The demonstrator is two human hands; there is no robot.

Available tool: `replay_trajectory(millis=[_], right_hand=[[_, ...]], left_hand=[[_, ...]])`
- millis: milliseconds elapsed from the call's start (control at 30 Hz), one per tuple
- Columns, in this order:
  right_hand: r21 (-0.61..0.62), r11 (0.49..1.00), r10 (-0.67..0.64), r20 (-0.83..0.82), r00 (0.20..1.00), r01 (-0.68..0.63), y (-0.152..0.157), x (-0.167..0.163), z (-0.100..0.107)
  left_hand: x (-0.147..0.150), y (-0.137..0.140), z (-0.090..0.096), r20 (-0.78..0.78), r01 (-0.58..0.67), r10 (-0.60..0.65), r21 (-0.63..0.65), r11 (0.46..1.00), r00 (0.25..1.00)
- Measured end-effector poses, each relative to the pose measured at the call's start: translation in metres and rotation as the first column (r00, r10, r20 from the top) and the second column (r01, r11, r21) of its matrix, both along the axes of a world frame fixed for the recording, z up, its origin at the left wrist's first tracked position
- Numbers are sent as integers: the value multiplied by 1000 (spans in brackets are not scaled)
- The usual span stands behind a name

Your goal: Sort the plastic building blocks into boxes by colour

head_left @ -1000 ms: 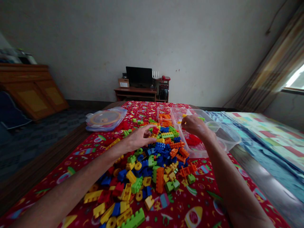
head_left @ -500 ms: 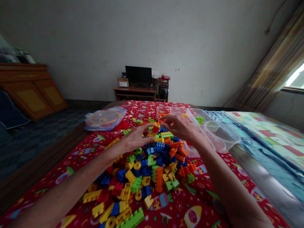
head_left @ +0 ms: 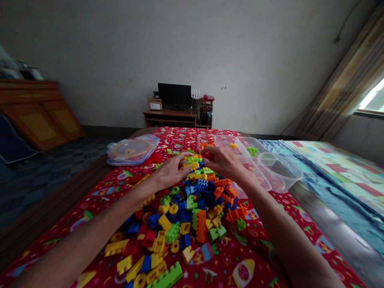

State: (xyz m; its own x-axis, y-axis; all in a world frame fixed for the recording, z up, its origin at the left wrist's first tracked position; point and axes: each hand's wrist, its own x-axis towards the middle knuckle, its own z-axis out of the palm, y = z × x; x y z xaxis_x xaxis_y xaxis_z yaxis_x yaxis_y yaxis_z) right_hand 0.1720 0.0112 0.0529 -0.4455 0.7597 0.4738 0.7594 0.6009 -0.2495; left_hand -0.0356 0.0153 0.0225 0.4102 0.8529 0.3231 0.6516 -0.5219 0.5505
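A heap of plastic building bricks (head_left: 181, 206) in yellow, blue, green, orange and red spreads over the red patterned tablecloth (head_left: 222, 262). My left hand (head_left: 171, 173) hovers over the heap's far left part, thumb and index finger apart with yellow and green bricks showing in the gap. Across from it, my right hand (head_left: 223, 161) is above the far right part, its fingers bent and their tips apart. No brick shows in either hand. Right beside my right hand is a clear divided plastic box (head_left: 255, 162) with orange, yellow and green bricks in separate compartments.
Clear plastic lids (head_left: 132, 150) are stacked at the table's left edge. A clear round tub (head_left: 280, 170) is at the right, by the box. A bed (head_left: 339, 172) stands to the right. Beyond the table are a desk (head_left: 171, 114) with a monitor and a wooden cabinet (head_left: 45, 114).
The red brick between my left fingertips is gone from there, and I cannot see where it went. My left hand has shifted slightly; my right hand has lowered a little.
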Motion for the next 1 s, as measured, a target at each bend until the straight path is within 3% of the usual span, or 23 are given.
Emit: replay_trajectory(millis=[200, 300, 400, 500, 567, 633, 700, 800, 1000], right_hand=[[-121, 992, -29, -90, 996, 18, 25, 36, 5], [-223, 973, -52, 5, 999, 52, 30, 56, 10], [-302, 933, -153, 159, 975, 195, 28, 74, 16], [-211, 900, -327, 250, 911, 381, 27, 82, 19], [-116, 909, -371, 208, 905, 400, 27, 78, 17], [-92, 953, -278, 118, 953, 290, 26, 67, 14], [-146, 986, -72, 35, 997, 76, 21, 51, 11], [-260, 944, 219, 30, 975, -204, 10, 26, 7], [-252, 939, 266, 102, 959, -234, -1, 3, 0]], left_hand=[[1, 1, 1, 55, 48, -46, -37, 998, 997], [1, 3, -2, 87, 76, -71, -58, 995, 994], [1, 5, -4, 121, 96, -84, -91, 991, 989], [1, 5, -4, 148, 99, -80, -126, 987, 986], [1, 4, -4, 156, 95, -73, -143, 985, 985], [2, 3, -3, 154, 86, -62, -154, 984, 986], [2, 3, -3, 163, 83, -56, -164, 983, 985], [1, 5, -4, 220, 114, -72, -185, 976, 973], [-7, 17, -9, 262, 151, -92, -212, 966, 961]])
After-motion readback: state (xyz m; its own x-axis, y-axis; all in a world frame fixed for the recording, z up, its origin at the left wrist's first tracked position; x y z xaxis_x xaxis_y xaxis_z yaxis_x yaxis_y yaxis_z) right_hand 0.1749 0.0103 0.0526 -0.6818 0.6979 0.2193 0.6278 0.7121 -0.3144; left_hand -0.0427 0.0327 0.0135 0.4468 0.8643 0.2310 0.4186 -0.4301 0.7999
